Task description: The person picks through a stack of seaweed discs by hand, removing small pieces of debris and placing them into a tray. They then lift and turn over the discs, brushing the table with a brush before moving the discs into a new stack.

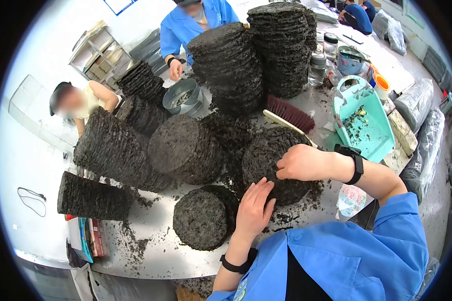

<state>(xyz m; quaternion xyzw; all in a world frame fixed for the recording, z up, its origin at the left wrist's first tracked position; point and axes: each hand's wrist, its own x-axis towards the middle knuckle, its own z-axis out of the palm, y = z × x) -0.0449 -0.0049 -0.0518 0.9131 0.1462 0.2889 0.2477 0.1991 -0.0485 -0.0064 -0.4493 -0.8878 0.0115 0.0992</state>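
A round, dark, rough-surfaced stack (268,150) stands on the white table in front of me. My left hand (254,206) lies against its near left edge, fingers spread and pointing away from me. My right hand (301,161) is bent over its top, fingers curled down and pressed together; what they pinch, if anything, is too small to make out. Left of my left hand is a shorter round dark stack (200,218). A brush (289,114) with dark red bristles and a pale handle lies just beyond the stack. Dark crumbs are scattered around.
Tall dark stacks (228,70) rise at the back, with more at the left (110,145). A metal bowl (184,98) sits between them. A turquoise dustpan (367,131), jars (317,68) and a bucket (350,61) are at the right. Two co-workers are across the table.
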